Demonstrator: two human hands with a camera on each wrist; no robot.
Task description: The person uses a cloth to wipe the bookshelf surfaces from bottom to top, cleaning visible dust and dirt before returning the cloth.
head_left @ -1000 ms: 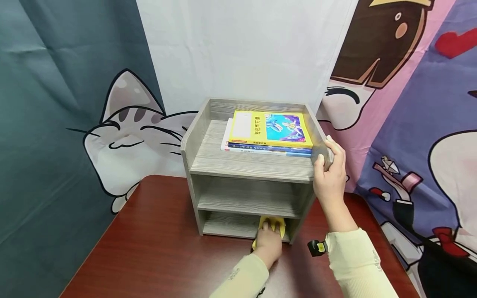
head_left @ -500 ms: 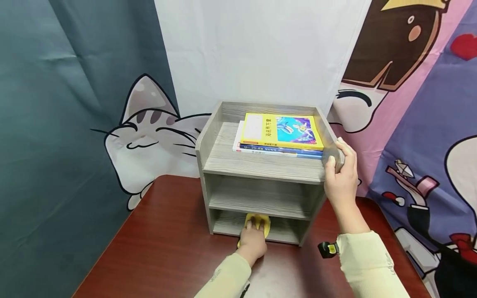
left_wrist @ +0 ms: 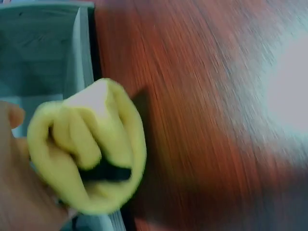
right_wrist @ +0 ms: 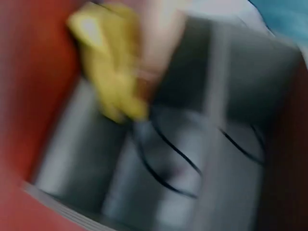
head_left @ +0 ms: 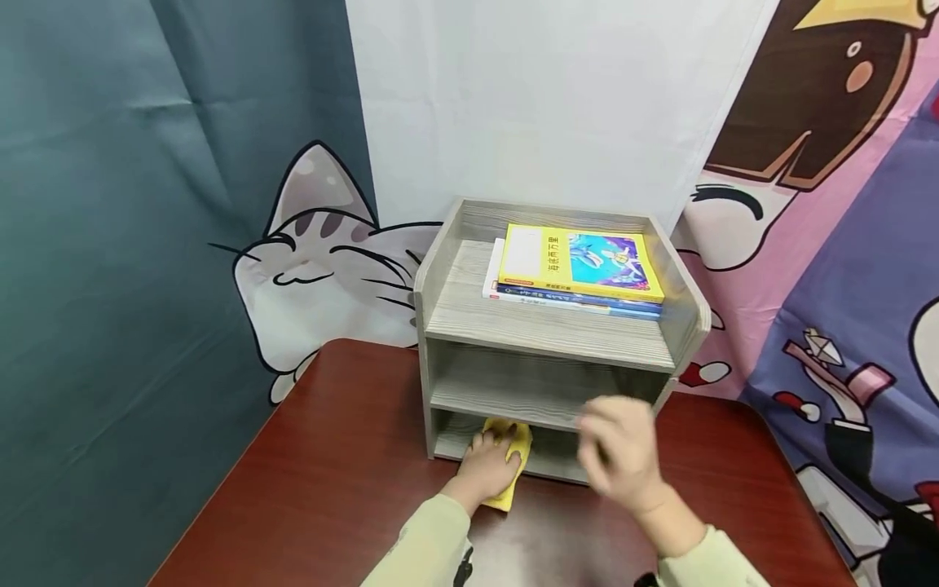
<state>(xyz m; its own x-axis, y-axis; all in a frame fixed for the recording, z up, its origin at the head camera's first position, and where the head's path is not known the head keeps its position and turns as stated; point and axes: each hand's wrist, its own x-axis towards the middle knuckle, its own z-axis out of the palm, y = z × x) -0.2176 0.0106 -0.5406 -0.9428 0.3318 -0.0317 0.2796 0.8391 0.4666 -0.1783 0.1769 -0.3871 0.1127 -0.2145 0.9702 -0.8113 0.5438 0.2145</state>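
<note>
Yellow fabric, a folded cloth (head_left: pixel 501 499), lies under the person's left hand (head_left: pixel 484 469) in the lowest compartment of the grey wood-grain shelf unit (head_left: pixel 543 333), left of its middle, one end sticking out past the shelf unit's front edge. On my feed, the cloth has travelled from the shelf unit's right end within the last second. Meanwhile the right hand (head_left: pixel 623 448) has let go of the shelf unit's right side panel and hangs before the shelf unit, fingers loosely curled around nothing. I judge that the shelf unit is now unbraced, leaving the left hand to manage the cloth alone, so light pressure seems wise. Its fingers lie across the cloth; whether they pinch it, I cannot tell.
</note>
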